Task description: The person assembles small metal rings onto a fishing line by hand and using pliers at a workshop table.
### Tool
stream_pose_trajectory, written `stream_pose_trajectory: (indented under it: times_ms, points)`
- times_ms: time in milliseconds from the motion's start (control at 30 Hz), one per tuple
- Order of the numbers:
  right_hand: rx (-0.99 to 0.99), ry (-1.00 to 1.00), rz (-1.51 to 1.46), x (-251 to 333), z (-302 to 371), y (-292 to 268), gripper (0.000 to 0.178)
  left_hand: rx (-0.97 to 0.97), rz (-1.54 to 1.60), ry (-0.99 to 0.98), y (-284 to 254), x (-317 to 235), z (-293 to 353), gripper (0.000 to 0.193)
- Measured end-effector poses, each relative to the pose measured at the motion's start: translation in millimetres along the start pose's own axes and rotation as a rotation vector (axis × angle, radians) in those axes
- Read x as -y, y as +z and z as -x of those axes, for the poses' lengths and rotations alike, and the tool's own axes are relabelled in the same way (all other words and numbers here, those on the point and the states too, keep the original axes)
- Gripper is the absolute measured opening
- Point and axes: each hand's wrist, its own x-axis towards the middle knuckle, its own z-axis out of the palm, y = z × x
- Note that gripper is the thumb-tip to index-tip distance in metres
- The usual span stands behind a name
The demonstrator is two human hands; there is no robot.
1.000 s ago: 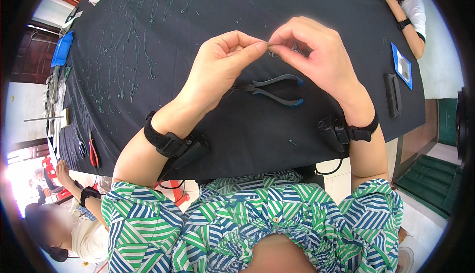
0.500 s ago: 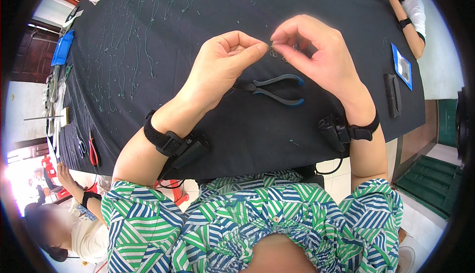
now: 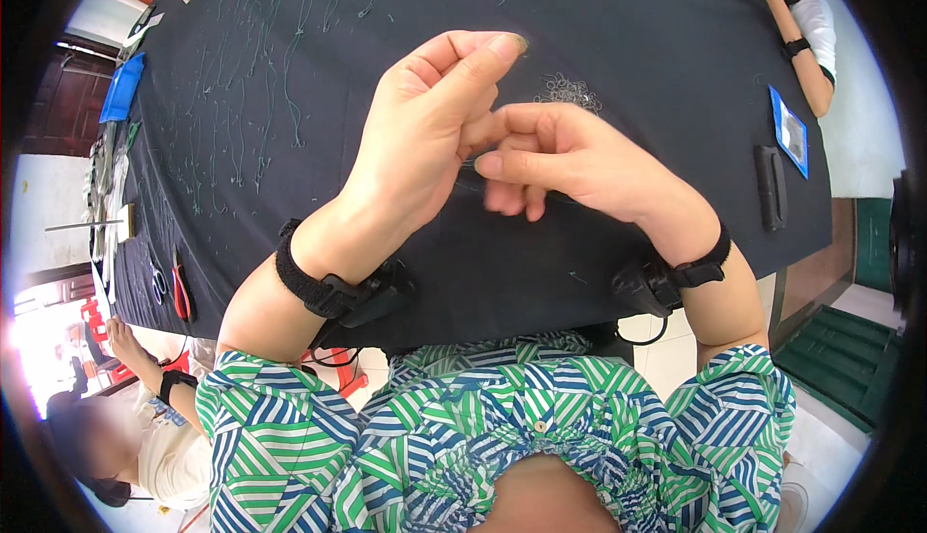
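My left hand (image 3: 425, 113) is raised over the black cloth, thumb and forefinger pinched together on something too small to make out. Just below and to its right, my right hand (image 3: 579, 161) has its thumb against the forefinger, close to the left palm. A faint thin thread shows beside the right fingertips; whether they grip it I cannot tell. Beyond the right hand lies a loose pile of tiny silvery wire pieces (image 3: 568, 94). The pliers with dark, blue-tipped handles are out of sight, probably covered by the right hand.
Knotted dark green threads (image 3: 290, 89) lie across the left of the black-covered table (image 3: 502, 292). Red-handled pliers (image 3: 181, 292) and scissors (image 3: 158, 287) sit near its left edge. At right are a blue packet (image 3: 790, 132) and a black bar-shaped object (image 3: 770, 187). Two other people sit nearby.
My hands have parted from their fingertip-to-fingertip pinch. The left has risen slightly; the right has moved down and left, uncovering the wire pile and covering the pliers.
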Motion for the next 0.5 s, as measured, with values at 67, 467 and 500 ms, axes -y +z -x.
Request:
stream_pose_trajectory:
  times_ms: [67,467,500]
  points:
    - [-0.051,0.048,0.115,9.7,5.3,-3.3,0.026,-0.006,-0.051,0.04,-5.4,1.2,-3.6,0.017]
    - [-0.429,-0.467,-0.667,21.8,15.7,-63.8,0.015,0.0,-0.193,-0.079,-25.4,8.6,-19.4,0.016]
    - [-0.317,-0.489,-0.715,22.9,16.3,-66.2,0.023,0.001,-0.206,-0.094,-26.4,9.0,-20.2,0.016]
